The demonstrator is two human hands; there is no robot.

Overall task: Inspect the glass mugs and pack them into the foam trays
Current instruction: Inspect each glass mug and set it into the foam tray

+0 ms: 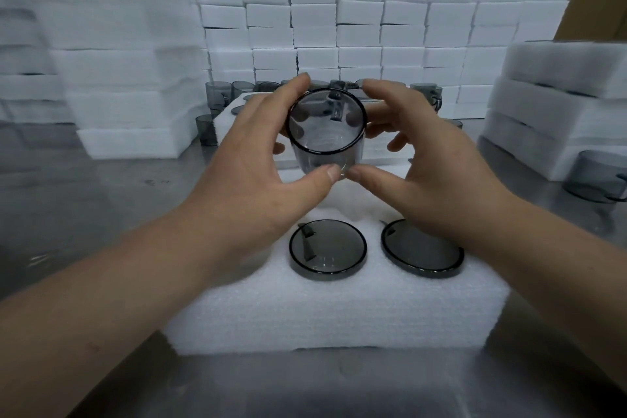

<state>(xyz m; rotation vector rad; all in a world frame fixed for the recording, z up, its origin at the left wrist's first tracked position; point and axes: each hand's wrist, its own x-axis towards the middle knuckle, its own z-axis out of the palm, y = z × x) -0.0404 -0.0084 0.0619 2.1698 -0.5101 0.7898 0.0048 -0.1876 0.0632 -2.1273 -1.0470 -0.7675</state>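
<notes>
A smoky grey glass mug (327,131) is held up above the table with its mouth tilted toward me and its handle on the far side. My left hand (258,176) grips its left wall, thumb under the base and fingers over the rim. My right hand (420,176) holds the right wall, thumb meeting the left thumb below. Beneath them lies a white foam tray (339,312) with two grey mugs (327,249) (422,249) sunk into its pockets.
Several loose grey mugs (217,95) stand behind on the steel table (101,197), one more mug (597,176) at the right edge. Stacks of foam trays (129,85) rise at the left, foam stacks (559,102) at the right, and a wall of white foam blocks (356,10) at the back.
</notes>
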